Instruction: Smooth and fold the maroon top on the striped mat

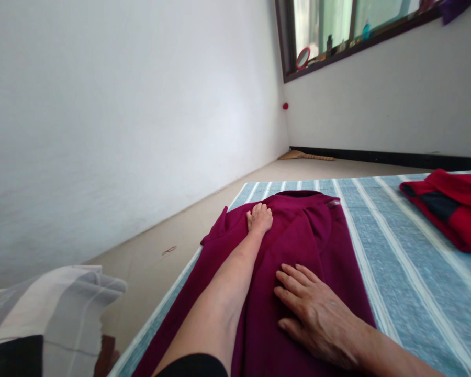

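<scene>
Nearest your camera, at the lower left, sits a bunched pale striped cloth (58, 309) – hard to say from this angle exactly what it is – with your black sleeve (192, 366) just beside it at the bottom edge.

Your left hand (259, 219) lies on the upper part of the maroon garment (298, 246), and your right hand (317, 314) rests lower down on the same cloth. The fingers of both hands are spread flat and released, pressing on the fabric rather than grasping it. The garment lies flat on a blue-striped sheet (400, 277), its collared end away from you.

Further right on that sheet sits a folded red and black garment (443, 209), well apart from your hands. Beyond the sheet, a broom (306, 155) lies on the beige floor (149, 272) against the wall. Higher up, a small round mirror (303, 57) and bottles (366, 31) stand along a window ledge.
</scene>
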